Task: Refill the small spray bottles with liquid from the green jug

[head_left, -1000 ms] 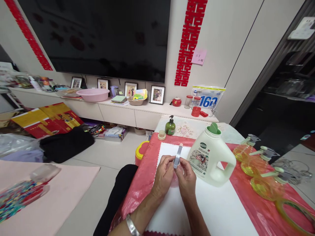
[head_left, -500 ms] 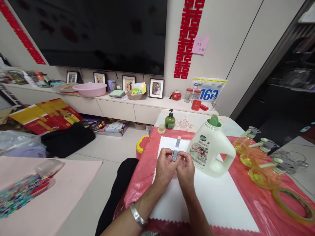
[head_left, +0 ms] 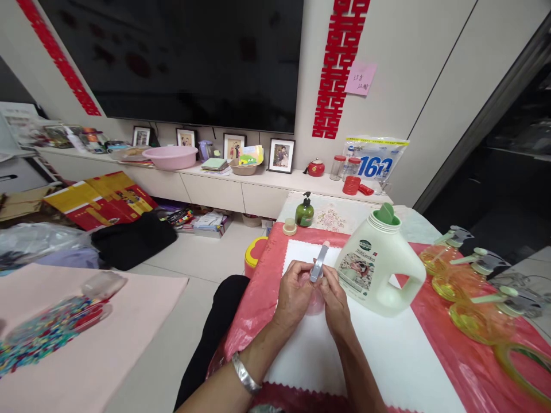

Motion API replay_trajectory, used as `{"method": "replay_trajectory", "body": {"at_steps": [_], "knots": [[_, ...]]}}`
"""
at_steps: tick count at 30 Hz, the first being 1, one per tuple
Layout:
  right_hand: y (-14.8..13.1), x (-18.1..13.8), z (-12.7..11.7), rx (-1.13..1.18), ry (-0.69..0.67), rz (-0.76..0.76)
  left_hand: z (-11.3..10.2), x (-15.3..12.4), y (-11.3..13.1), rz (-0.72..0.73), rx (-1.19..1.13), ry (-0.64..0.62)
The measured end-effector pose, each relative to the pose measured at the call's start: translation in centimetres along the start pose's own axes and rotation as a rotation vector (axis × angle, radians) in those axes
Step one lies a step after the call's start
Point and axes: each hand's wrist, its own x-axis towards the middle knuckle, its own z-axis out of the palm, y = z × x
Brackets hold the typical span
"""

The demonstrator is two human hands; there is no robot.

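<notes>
A clear pink pump bottle [head_left: 316, 303] is held upright between my two hands, its grey pump head [head_left: 319, 264] on top and the pink-tipped spout pointing away from me. My left hand [head_left: 294, 295] has its fingers closed around the left of the neck. On the right of the neck, the fingers of my right hand [head_left: 336, 297] pinch close under the pump head. Much of the bottle is hidden by my hands. Just right of them stands a pale green detergent jug [head_left: 374, 267] with a green piece [head_left: 386, 213] in its mouth.
Several pump bottles with yellow liquid [head_left: 477, 315] and a tape roll [head_left: 527, 367] line the right side. A green pump bottle [head_left: 305, 213] and a cream cap [head_left: 290, 227] stand at the back. White paper [head_left: 379, 361] lies on the red table cover [head_left: 253, 307].
The whole view has shifted, so most things sit further right. My hands have parted slightly and the pink bottle body now shows between them. The pump head leans more to the right.
</notes>
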Motion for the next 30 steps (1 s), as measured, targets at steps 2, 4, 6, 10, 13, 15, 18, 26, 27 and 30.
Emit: {"method": "replay_trajectory", "body": {"at_steps": [2,4,6,10,13,15,18,26,27,30], "knots": [[-0.3,0.1,0.0,-0.025,-0.020,-0.007,0.0,0.1,-0.1,-0.025,-0.039,0.004],[-0.5,0.1,-0.1,-0.042,-0.021,-0.019,-0.1,0.1,-0.2,-0.047,-0.074,0.007],[-0.7,0.1,-0.1,-0.055,-0.008,-0.032,-0.1,0.1,-0.2,-0.057,-0.089,0.000],[-0.8,0.1,0.1,-0.077,0.029,-0.051,-0.4,0.0,-0.3,-0.040,-0.072,-0.010],[-0.6,0.0,0.4,-0.091,0.073,-0.051,-0.6,-0.1,-0.1,0.007,-0.010,-0.021],[-0.3,-0.3,0.7,-0.096,0.113,-0.044,-0.8,0.0,0.2,0.029,0.042,-0.024],[0.1,-0.6,1.3,-0.097,0.179,-0.033,-0.9,0.0,0.8,0.032,0.105,-0.028],[0.9,-0.9,2.7,-0.042,0.272,-0.035,0.2,-0.3,0.4,-0.063,0.050,0.038],[1.0,-0.8,2.7,-0.037,0.276,-0.035,0.3,-0.2,0.3,-0.052,0.078,0.047],[1.3,-0.7,2.5,-0.048,0.291,-0.039,0.3,-0.1,-0.1,-0.018,0.151,0.059]]}}
